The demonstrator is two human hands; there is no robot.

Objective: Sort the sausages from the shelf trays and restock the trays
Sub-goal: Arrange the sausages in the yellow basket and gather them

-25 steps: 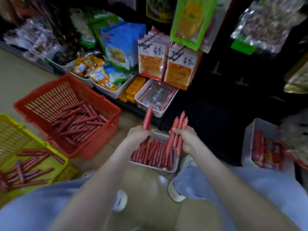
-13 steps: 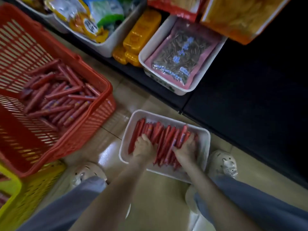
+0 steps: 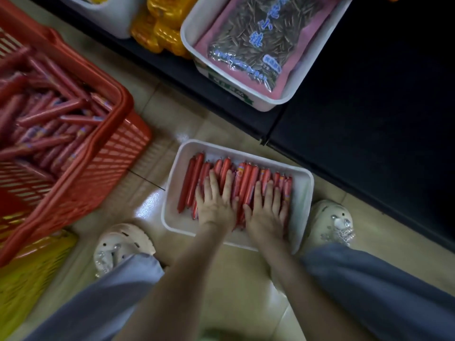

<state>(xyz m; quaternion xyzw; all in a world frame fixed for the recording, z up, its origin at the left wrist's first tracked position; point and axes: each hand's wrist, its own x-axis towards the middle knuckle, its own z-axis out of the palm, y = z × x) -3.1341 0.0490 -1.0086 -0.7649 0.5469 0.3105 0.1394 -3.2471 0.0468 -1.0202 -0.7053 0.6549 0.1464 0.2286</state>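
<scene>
A white tray (image 3: pixel 301 190) lies on the tiled floor between my feet. Several red sausages (image 3: pixel 246 178) lie side by side in it, pointing away from me. My left hand (image 3: pixel 215 200) rests flat on the sausages left of the middle, fingers straight and spread. My right hand (image 3: pixel 267 209) lies flat on the sausages to the right, fingers straight. Neither hand grips anything. A red basket (image 3: pixel 108 148) at the left holds a loose heap of more sausages (image 3: pixel 56 112).
A yellow basket (image 3: pixel 29 271) sits at the lower left under the red one. The dark bottom shelf (image 3: pixel 369 119) runs across the top right, with a white tray of sunflower seeds (image 3: pixel 246 38) and yellow packets (image 3: pixel 160 28) on it. My shoes flank the tray.
A second ago both hands held sausages upright above the tray. They laid them down, and the fingers have since flattened out over the row. The camera has tilted down and closer.
</scene>
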